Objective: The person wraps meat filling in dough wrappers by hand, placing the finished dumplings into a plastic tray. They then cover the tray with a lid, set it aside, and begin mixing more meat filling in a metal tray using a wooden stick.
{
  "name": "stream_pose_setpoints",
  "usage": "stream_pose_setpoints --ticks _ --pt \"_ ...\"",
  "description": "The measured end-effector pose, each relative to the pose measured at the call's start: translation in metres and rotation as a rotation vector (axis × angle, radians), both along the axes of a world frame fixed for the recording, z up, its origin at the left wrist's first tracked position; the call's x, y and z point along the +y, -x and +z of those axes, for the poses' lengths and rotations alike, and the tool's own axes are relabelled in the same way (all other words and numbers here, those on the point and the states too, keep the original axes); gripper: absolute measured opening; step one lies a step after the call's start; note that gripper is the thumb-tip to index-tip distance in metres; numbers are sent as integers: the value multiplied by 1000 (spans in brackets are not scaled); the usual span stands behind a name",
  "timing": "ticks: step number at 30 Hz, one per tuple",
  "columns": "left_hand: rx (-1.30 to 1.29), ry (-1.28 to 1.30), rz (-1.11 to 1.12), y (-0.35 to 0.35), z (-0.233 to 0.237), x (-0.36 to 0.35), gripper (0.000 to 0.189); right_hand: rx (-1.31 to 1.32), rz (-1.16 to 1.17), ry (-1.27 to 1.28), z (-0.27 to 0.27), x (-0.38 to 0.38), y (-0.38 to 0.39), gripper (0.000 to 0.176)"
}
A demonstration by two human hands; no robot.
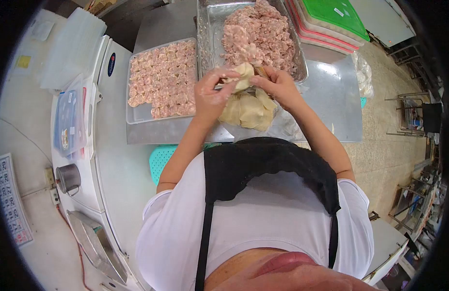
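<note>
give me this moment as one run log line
left hand: holds pale wrapper | right hand: at wrapper's edge | metal pan: minced meat | plastic tray: rows of meat-topped pieces, near-left corner bare

Metal bench (336, 104). Left edge: plastic tray (131, 115) of filled dumplings in rows. Centre, toward the far edge: metal pan (203, 43) of minced meat. Far right: stacked boxes (326, 36), green on top. Near edge, middle: pile of dough wrappers (246, 114), beside clear plastic (286, 123).
</note>
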State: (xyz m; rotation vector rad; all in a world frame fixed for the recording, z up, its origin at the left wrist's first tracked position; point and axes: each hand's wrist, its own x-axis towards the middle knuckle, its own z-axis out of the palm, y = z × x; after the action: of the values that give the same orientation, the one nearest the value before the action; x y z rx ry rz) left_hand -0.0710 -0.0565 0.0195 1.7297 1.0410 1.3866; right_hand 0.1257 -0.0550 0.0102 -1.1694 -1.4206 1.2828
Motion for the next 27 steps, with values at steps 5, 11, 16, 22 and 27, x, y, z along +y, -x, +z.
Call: stream_pose_setpoints --ticks 5,11,16,22,27 --pt "209 -447 52 16 4 16 20 -91 54 102 5 -9 -12 29" --pt "-50 -281 107 25 48 18 31 -729 -65 -110 -4 -9 -54 38" --pt "127 -108 -131 56 4 50 38 -1306 133 -321 21 38 -48 39" --pt "-38 261 -3 49 -10 45 40 -1264 387 -458 -36 61 -51 40" --pt "-1250 828 136 27 -53 50 39 -772 346 37 -16 60 -80 40"
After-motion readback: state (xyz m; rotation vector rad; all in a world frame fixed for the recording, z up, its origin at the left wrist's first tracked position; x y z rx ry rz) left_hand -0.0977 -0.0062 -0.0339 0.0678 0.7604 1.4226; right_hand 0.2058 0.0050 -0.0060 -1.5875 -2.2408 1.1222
